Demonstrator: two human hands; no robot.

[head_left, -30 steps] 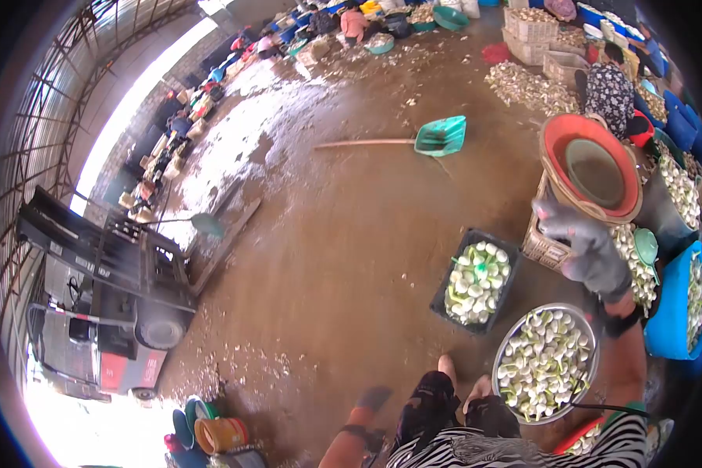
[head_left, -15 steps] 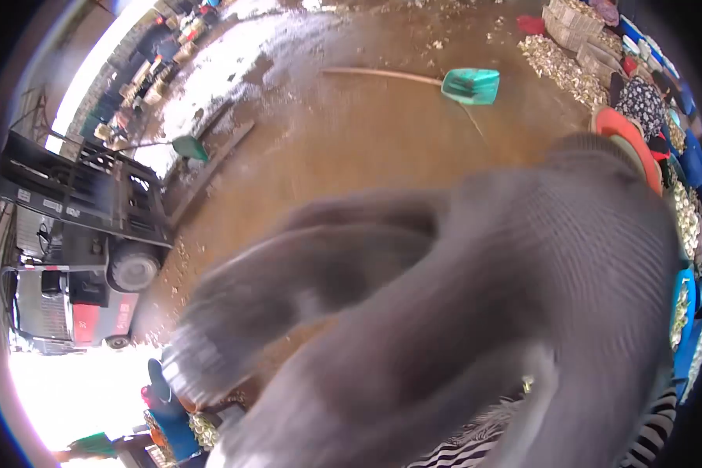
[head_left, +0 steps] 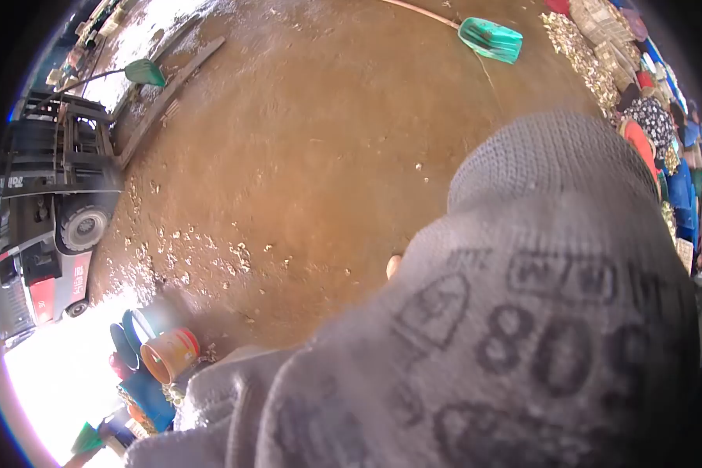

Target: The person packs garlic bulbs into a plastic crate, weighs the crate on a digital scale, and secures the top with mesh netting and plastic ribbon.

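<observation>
A grey knitted glove covers my right hand (head_left: pixel 522 335), which is very close to the camera and fills the lower right. Its ribbed cuff (head_left: pixel 554 160) is at the upper right, and dark printed numbers and marks show on the glove. The fingers stretch toward the lower left, close together, and the bottom edge cuts off part of them. I see nothing held in them. A small tan thing (head_left: pixel 394 267) shows at the glove's edge; I cannot make out what it is. My left hand is out of view.
A green shovel (head_left: pixel 490 39) lies on the wet brown floor (head_left: pixel 288 156). At left stands a forklift (head_left: pixel 43 257) near another green shovel (head_left: pixel 144 72). An orange bucket (head_left: pixel 170 355) is at lower left. Along the right are woven baskets (head_left: pixel 600 23), pale heaped pieces (head_left: pixel 573 54) and people.
The gloved hand has come nearer the camera and turned, so its printed side shows; the gap between its fingers has closed. The view has tilted down, bringing the orange bucket into sight.
</observation>
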